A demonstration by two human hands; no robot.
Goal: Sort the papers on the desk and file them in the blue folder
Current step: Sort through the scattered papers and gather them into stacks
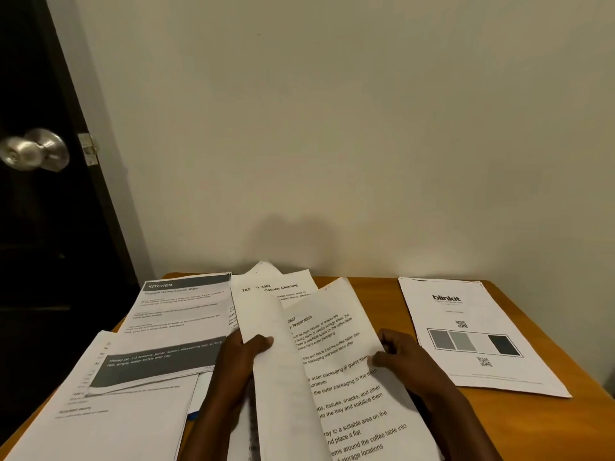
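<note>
The left grip (244, 357) clasps a blank-backed sheet (286, 387), its thumb curled over the sheet's left edge, and the page rises in a curl off the desk (532, 424). The right grip (397, 356) pinches the right edge of a printed sheet (346, 371) headed "Preparation". This sheet lies tilted between the two grips, with its left part hidden behind the blank-backed sheet.

Beyond both grips, a Counter Cleaning sheet (283, 287) pokes out from behind the held pages. To the left of the left grip lies a KITCHEN sheet (179, 307) with a dark band across its lower part. It overlaps a larger pale sheet (100, 414) that reaches the near-left corner of the desk.

Just left of the left wrist, a small blue edge (194, 414) shows from under these papers; whether it is the folder cannot be told. Right of the right grip, apart from the held pages, a blinkit sheet (472, 331) lies flat on the wood.
</note>
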